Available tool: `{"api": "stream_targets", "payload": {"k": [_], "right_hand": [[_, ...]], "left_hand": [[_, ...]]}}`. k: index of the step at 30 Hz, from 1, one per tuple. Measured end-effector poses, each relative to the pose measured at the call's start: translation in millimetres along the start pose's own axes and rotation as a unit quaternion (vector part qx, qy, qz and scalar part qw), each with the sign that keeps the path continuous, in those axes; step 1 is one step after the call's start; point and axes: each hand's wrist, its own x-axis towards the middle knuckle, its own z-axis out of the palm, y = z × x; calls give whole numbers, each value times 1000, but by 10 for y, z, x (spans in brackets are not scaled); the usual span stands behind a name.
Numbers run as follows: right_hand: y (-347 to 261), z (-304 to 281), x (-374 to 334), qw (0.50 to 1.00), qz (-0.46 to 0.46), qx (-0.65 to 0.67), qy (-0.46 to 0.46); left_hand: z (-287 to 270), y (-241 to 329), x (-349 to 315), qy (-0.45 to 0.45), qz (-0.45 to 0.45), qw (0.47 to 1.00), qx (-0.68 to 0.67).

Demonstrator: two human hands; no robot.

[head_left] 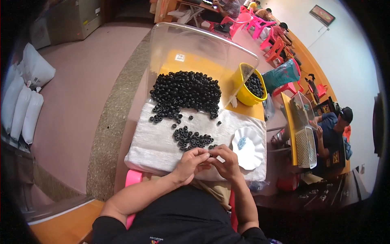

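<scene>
Both hands meet over the near edge of a white cloth (pixel 152 142), fingertips almost touching. My left hand (pixel 189 166) pinches one side of a small black piece (pixel 210 155), and my right hand (pixel 226 162) closes on the other side. Fingers cover most of this piece. Just beyond them lies a loose cluster of black round pieces with holes (pixel 191 138). A much larger heap of the same pieces (pixel 187 89) spreads behind it, partly inside a clear plastic bin (pixel 203 36) tipped on its side. Right of my right hand, a white fluted dish (pixel 254 154) holds tiny pale-blue bits (pixel 241 143).
A yellow tub (pixel 259 99) of black pieces stands at the table's back right. Further right, a person (pixel 331 130) sits by a white perforated basket (pixel 305 148). White sacks (pixel 32 114) lean at far left. Pink chairs (pixel 239 22) and seated people are at the back.
</scene>
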Motion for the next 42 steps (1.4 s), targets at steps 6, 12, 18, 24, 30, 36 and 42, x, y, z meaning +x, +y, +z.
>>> {"api": "stream_targets", "payload": {"k": [6, 12, 18, 24, 30, 36, 42], "right_hand": [[17, 36, -123, 999, -12, 2, 40], [14, 179, -160, 989, -84, 49, 111], [29, 242, -208, 987, -66, 65, 134], [-67, 224, -224, 984, -66, 28, 165], [-59, 231, -241, 976, -91, -7, 199], [-96, 185, -270, 977, -99, -52, 183], [349, -181, -361, 967, -10, -142, 213]], "left_hand": [[-10, -34, 15, -5, -3, 1000, 15], [5, -2, 1, 11, 32, 998, 44], [23, -2, 8, 9, 30, 999, 37], [-50, -55, 27, 11, 19, 997, 68], [-25, -47, 20, 13, 26, 994, 103], [34, -13, -9, 18, 32, 995, 97], [19, -1, 2, 66, 30, 993, 97]]}}
